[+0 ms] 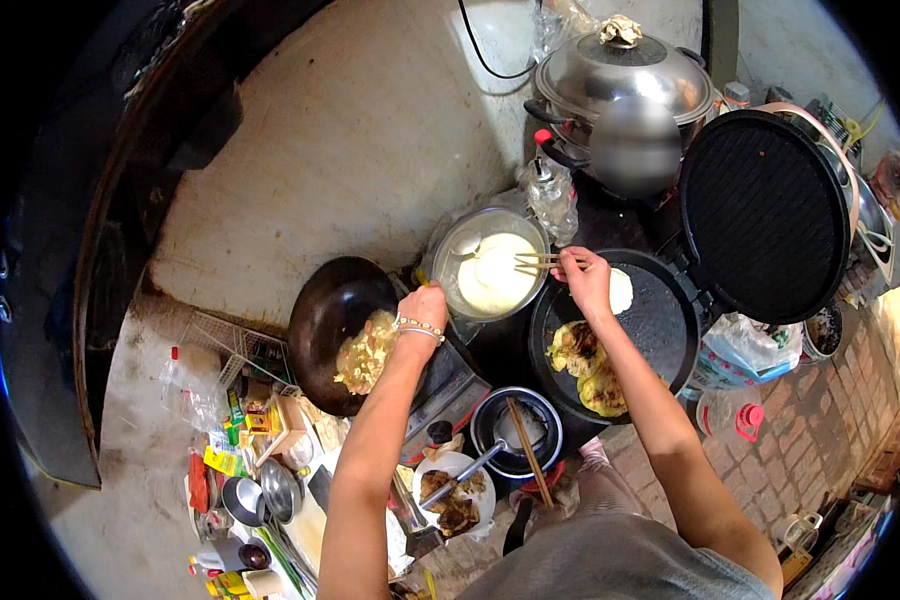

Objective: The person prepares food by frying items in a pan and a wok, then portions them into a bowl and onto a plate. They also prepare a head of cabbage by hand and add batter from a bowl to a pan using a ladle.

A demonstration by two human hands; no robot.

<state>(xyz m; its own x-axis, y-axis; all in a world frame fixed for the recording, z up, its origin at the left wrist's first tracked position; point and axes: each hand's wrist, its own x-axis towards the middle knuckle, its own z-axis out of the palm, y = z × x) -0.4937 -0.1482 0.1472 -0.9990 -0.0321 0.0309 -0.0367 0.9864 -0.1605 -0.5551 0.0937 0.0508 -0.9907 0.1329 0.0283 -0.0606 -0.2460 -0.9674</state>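
Observation:
My right hand [586, 276] is closed on chopsticks [538, 261], whose tips reach over a bowl of pale batter [497, 274]. A spoon [465, 242] rests inside that bowl. At the bowl's lower left is my left hand [422, 309], fingers curled; something small and yellow shows at its fingertips, too hidden to name. Beneath my right forearm lies an electric griddle [649, 337] with its lid [765, 214] raised. On it are browned pancakes [600, 390] and a pale round of batter [620, 291]. A wok [337, 292] with chopped yellow food [367, 356] stands left of my left hand.
A large lidded steel pot [626, 75] and an oil bottle [551, 191] stand behind the griddle. Nearer me are a dark bowl [516, 433] with a ladle and chopsticks [529, 450], and a plate [454, 491] of browned food. Metal bowls [279, 491] and packets crowd the lower left.

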